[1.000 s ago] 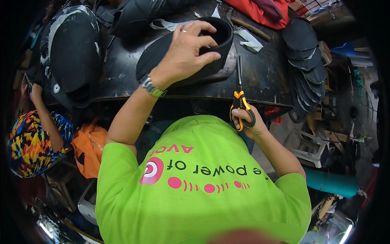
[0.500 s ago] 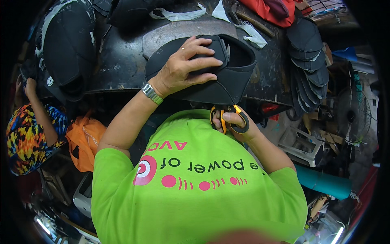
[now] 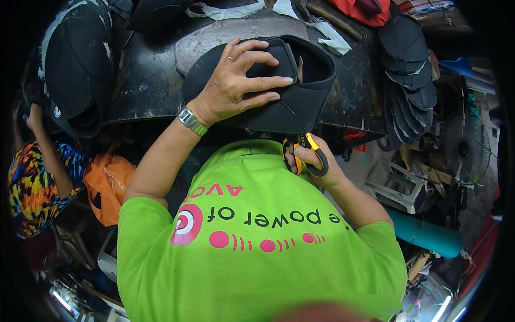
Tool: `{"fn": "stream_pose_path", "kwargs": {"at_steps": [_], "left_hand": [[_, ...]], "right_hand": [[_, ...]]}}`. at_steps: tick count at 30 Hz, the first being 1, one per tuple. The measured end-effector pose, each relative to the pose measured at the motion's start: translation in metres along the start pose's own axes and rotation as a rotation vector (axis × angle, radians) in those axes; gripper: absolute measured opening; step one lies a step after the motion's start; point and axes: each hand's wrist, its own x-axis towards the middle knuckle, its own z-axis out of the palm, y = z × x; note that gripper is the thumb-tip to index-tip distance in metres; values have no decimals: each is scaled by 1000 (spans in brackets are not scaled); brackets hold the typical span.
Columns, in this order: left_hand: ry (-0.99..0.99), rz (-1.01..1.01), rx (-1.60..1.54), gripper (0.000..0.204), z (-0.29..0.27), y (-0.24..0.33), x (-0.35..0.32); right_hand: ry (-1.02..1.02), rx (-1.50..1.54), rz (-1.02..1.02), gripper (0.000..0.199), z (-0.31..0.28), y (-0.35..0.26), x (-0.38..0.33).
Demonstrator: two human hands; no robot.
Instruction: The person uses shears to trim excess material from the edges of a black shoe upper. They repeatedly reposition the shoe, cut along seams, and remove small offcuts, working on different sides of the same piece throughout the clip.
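A black fabric shoe upper [image 3: 268,115] lies at the near edge of the dark worktable, its rounded opening toward the right. My left hand [image 3: 238,78] holds it from above, thumb and fingers spread over the flap beside the opening. In my right hand [image 3: 306,155] is a pair of scissors with yellow and black handles [image 3: 321,161], held below the upper's near edge. The fingers are through the handle loops. A pointed metal blade tip [image 3: 300,70] shows in the opening; the rest of the blades is hidden by the upper.
A large black piece with white edging [image 3: 78,59] lies at left. Stacked black pieces [image 3: 407,80] hang over the table's right side. White scraps [image 3: 333,38] and a red bag [image 3: 362,11] lie at the back. Another person's arm [image 3: 53,155] is at far left, near an orange bag [image 3: 110,182].
The upper and my left hand have shifted slightly left and toward the far side in the picture. The scissors stay in my right hand, their handles slightly closer together.
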Motion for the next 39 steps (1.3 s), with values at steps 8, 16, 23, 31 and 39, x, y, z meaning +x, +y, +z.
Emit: {"fn": "stream_pose_path", "kwargs": {"at_steps": [8, 16, 23, 31, 39], "left_hand": [[3, 23, 26, 41, 0, 0, 2], [-19, 10, 26, 38, -2, 2, 2], [-24, 10, 29, 38, 0, 0, 2], [-57, 34, 37, 37, -1, -1, 2], [-44, 29, 30, 38, 0, -2, 2]], "right_hand": [[103, -73, -2, 32, -5, -1, 1], [152, -166, 7, 33, -9, -2, 0], [152, -226, 18, 33, -15, -4, -2], [146, -293, -4, 42, -23, -5, 26], [155, -315, -6, 41, -28, -5, 29]]}}
